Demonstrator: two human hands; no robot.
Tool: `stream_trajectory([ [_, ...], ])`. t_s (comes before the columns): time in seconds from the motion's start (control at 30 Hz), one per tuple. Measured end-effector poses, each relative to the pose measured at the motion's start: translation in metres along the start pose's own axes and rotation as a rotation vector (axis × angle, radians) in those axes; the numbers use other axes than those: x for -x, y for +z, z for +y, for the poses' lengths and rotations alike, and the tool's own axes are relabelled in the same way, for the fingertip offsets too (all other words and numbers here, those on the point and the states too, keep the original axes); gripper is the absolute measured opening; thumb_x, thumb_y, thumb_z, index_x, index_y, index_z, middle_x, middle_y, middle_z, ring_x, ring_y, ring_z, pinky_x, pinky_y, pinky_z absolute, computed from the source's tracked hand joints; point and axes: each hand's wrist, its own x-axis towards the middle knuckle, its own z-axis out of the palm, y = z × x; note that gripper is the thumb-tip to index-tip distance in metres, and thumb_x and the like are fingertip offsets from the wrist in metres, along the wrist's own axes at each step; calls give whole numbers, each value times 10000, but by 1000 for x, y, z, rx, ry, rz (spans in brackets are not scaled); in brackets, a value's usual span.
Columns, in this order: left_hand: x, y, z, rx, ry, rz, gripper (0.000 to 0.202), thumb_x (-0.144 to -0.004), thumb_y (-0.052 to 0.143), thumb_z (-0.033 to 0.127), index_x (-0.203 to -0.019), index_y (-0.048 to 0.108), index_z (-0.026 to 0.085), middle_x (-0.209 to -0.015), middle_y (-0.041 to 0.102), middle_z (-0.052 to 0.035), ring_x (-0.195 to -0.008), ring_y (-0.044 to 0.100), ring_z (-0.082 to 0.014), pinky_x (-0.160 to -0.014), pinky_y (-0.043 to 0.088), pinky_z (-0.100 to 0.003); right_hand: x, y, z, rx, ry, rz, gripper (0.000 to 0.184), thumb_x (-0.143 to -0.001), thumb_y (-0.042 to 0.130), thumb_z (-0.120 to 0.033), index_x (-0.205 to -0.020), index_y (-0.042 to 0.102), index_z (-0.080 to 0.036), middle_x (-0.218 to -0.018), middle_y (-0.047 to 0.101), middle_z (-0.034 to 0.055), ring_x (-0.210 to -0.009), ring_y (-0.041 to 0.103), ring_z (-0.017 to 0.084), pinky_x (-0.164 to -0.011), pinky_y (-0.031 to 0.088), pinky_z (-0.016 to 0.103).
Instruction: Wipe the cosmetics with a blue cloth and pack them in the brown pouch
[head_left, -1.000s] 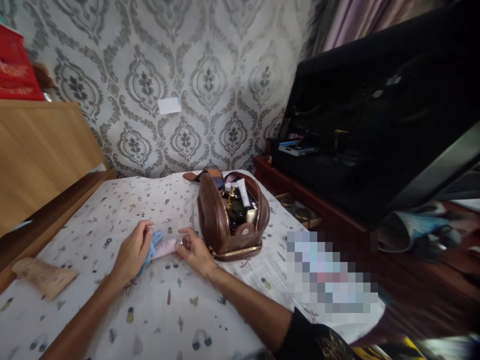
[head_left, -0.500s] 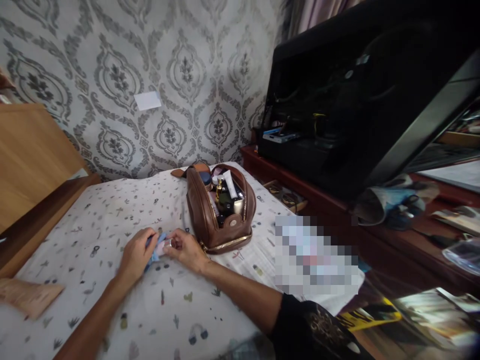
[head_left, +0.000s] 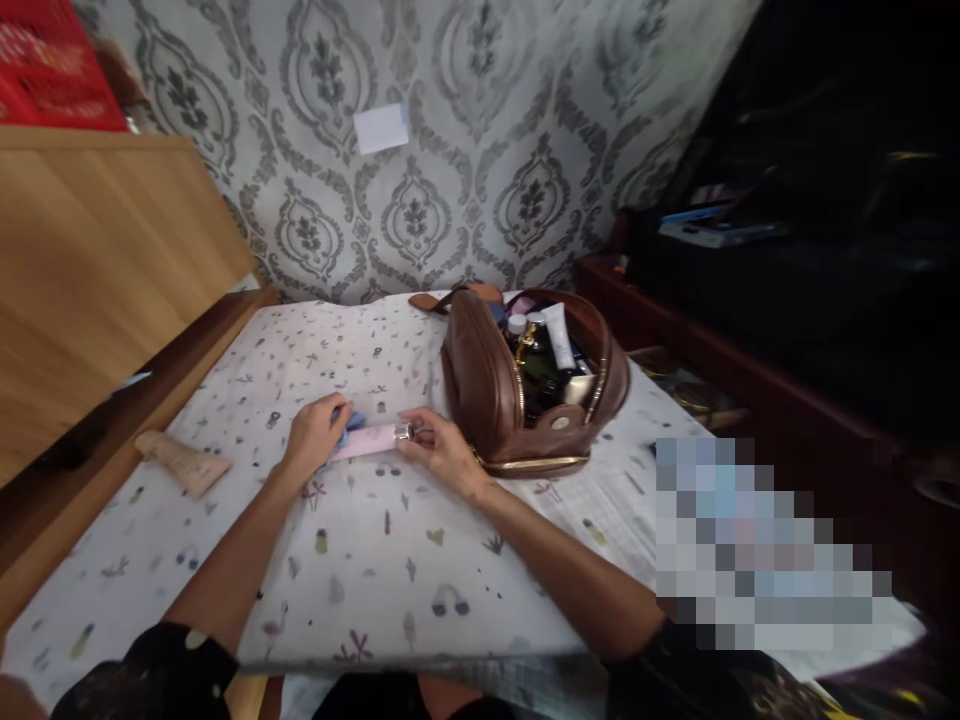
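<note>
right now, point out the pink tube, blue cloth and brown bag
Pink tube (head_left: 367,441), head view: middle of its body
Blue cloth (head_left: 353,421), head view: bunched upper folds
Brown bag (head_left: 481,375), head view: outer side wall

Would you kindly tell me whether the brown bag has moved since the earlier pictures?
No; the brown bag sits in the same place against the printed sheet, though the camera view has shifted.

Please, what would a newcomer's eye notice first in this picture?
Probably the open brown bag, right of centre, crowded with small containers. Left of it, the left hand and right hand hold a pale pink tube. A large dark panel fills the upper right.
</note>
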Motion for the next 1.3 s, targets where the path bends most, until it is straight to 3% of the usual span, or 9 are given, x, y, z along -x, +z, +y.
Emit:
stream_trajectory([
  [0.17, 10, -6, 26, 4, 110, 86, 354, -1012, 326, 368, -807, 570, 213, -761, 600, -31, -743, 559, -180, -735, 437, -300, 1, 1, -1, 18, -12, 6, 401, -757, 732, -387, -1083, 596, -196, -816, 584, -25, -670, 573, 110, -625, 485, 248],
  [0.37, 23, 5, 59, -1, 351, -32, 316, -1027, 369, 350, -933, 641, 219, -897, 679, -68, -874, 592, -211, -844, 461, -345, 2, 2, -1, 35, -35, 14, 407, -758, 736, -497, -981, 578, -195, -720, 580, -41, -623, 564, 115, -588, 491, 250],
  [0.67, 16, -2, 34, -106, 280, -35, 407, -1044, 301, 362, -781, 575, 215, -741, 633, -35, -727, 576, -176, -707, 411, -294, 4, 2, 0, 118, 11, 5, 439, -791, 675, -587, -958, 530, -207, -672, 542, -54, -553, 595, 129, -512, 439, 245],
  [0.93, 6, -12, 15, -193, 149, 34, 437, -1031, 287, 409, -716, 524, 220, -649, 604, -19, -634, 551, -162, -628, 349, -273, 5, 0, 1, 256, 13, 27, 403, -912, 512, -610, -811, 468, -222, -550, 565, -51, -434, 498, 103, -484, 374, 232],
  [1.3, 6, -6, 7, -124, 102, 116, 421, -1000, 351, 420, -667, 515, 222, -569, 565, -10, -548, 516, -156, -600, 319, -276, 4, 1, -2, 111, 30, -21, 437, -809, 634, -623, -863, 466, -222, -644, 572, -49, -461, 512, 107, -445, 342, 229],
])
